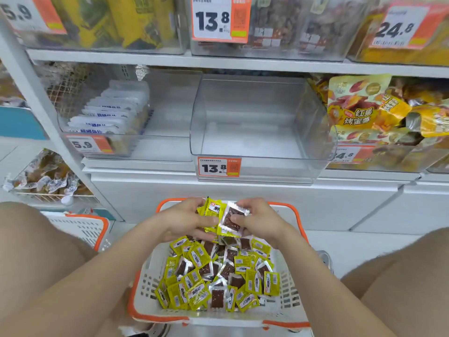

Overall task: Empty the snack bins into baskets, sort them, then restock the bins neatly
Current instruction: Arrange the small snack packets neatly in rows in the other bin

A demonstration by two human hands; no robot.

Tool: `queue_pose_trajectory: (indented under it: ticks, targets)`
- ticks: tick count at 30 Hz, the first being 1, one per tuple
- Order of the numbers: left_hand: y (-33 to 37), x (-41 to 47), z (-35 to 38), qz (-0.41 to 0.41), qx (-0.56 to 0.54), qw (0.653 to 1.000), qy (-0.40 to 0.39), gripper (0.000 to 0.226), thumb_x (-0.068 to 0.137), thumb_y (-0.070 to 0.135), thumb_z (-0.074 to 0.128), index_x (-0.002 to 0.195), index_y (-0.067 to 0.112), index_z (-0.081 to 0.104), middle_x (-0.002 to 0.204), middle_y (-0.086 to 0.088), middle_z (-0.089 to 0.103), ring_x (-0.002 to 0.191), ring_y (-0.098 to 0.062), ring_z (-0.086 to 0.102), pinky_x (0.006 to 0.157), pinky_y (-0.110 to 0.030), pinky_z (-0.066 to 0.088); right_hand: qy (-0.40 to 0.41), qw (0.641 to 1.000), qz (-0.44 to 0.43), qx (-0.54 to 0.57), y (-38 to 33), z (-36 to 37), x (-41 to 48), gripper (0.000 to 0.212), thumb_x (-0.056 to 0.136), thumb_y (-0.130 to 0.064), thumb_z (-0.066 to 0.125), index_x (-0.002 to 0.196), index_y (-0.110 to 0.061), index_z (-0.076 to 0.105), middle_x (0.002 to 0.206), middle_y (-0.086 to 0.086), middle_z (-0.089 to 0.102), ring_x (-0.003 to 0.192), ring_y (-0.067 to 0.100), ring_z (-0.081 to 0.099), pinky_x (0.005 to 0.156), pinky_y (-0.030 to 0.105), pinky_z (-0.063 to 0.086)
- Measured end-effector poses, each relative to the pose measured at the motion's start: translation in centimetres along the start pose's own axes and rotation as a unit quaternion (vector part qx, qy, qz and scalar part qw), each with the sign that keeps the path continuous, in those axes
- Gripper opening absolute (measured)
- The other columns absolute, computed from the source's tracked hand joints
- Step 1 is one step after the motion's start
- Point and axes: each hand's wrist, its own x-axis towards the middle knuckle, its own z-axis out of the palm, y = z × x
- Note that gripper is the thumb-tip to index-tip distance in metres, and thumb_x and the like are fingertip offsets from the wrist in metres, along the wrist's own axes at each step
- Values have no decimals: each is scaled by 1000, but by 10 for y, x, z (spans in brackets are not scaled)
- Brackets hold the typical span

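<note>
Thighs (31,259): bare, one at each side of the view, with the basket between them.
Basket (145,288): white with an orange rim, on the floor; holds a loose heap of packets (218,276), yellow ones with a dark window, lying face up, face down and crossed.
Left hand (184,220): over the far end of the basket, fingers curled round a bundle (211,209) of yellow packets.
Right hand (260,220): just beside the left, thumb and fingers pinching a single packet (230,222) against that bundle.
Empty bin (255,132): clear, on the shelf straight above the basket, with a 13.8 price tag (218,166) on its front; nothing is in it.
Step, as I judge it: squaring packets into a stack before restocking.
Risk, slipping: the wrappers look glossy, so a thick bundle could fan out and drop on the lift to the shelf.
Risk, facing: the mixed heap makes it easy to add a packet turned the wrong way.
Risk, wrong bin: the white packs (114,113) stand in the bin to the left, the sweet-potato bags (364,113) to the right; a careless reach could misplace stock.
Risk, second basket (85,229): close by on the left, a dropped packet might land there.
</note>
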Motion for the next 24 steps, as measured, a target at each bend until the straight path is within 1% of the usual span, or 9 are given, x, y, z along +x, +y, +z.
queue_pose_trajectory:
  ticks: [2, 4, 7, 8, 11, 13, 15, 20, 24]
  targets:
    - [8, -8, 3, 14, -7, 1000, 14, 89, 84, 16, 87, 157, 14, 36, 145, -14, 60, 106, -39, 75, 98, -50, 58, 73, 997, -8, 7, -11, -3, -3, 36, 95, -11, 72, 129, -16, 62, 117, 8, 67, 67, 19, 68, 67, 40, 60]
    - [13, -16, 8, 48, -26, 998, 29, 88, 83, 14, 87, 156, 16, 38, 151, -10, 53, 105, -38, 75, 96, -49, 60, 100, 994, -16, 47, -23, -6, -8, 47, 92, -10, 75, 134, -24, 58, 118, 9, 66, 79, 22, 70, 65, 37, 57]
    - [23, -33, 23, 116, -3, 992, 50, 47, 95, 12, 76, 138, 21, 60, 135, -11, 68, 109, -38, 73, 96, -56, 58, 102, 993, -60, 2, -40, -11, -13, 59, 82, -16, 76, 135, -30, 55, 123, 4, 66, 106, 24, 69, 82, 36, 58]
    - [26, -38, 28, 132, -1, 989, 60, 37, 97, 14, 73, 133, 22, 64, 129, -12, 71, 111, -39, 71, 97, -59, 57, 109, 990, -85, -35, -44, -14, -12, 57, 79, -17, 74, 132, -32, 59, 117, 0, 67, 104, 22, 69, 86, 38, 59]
    - [36, -50, 38, 151, -4, 986, 64, 27, 102, 23, 66, 129, 25, 67, 122, -8, 75, 114, -36, 70, 97, -60, 57, 151, 972, -135, -119, -59, -25, -18, 45, 82, -7, 67, 119, -32, 68, 90, -8, 62, 76, 13, 61, 74, 28, 53]
    - [42, -55, 43, 150, -6, 987, 55, 26, 105, 26, 61, 130, 22, 65, 121, -4, 76, 112, -30, 73, 96, -54, 59, 166, 962, -156, -149, -60, -31, -19, 43, 81, -6, 68, 114, -34, 68, 93, -3, 67, 75, 15, 59, 72, 30, 52]
    - [47, -58, 46, 148, -12, 988, 51, 27, 105, 29, 58, 129, 19, 64, 120, -6, 76, 109, -29, 75, 94, -53, 60, 147, 966, -165, -133, -59, -33, -23, 43, 81, -6, 69, 113, -35, 66, 92, 1, 73, 71, 15, 63, 69, 34, 54]
    - [56, -59, 48, 160, 17, 985, 57, 24, 103, 26, 64, 125, 17, 67, 112, -10, 77, 97, -34, 77, 82, -53, 64, 115, 973, -192, -53, -59, -25, -30, 30, 83, -11, 79, 101, -32, 69, 89, -3, 78, 81, 17, 76, 80, 48, 63]
    - [63, -59, 48, 161, -14, 983, 82, 23, 104, 26, 63, 124, 13, 68, 112, -11, 77, 95, -36, 78, 79, -52, 65, 206, 956, -202, -48, -62, -27, -34, 25, 80, -20, 87, 85, -31, 66, 84, -12, 74, 77, 11, 72, 75, 49, 62]
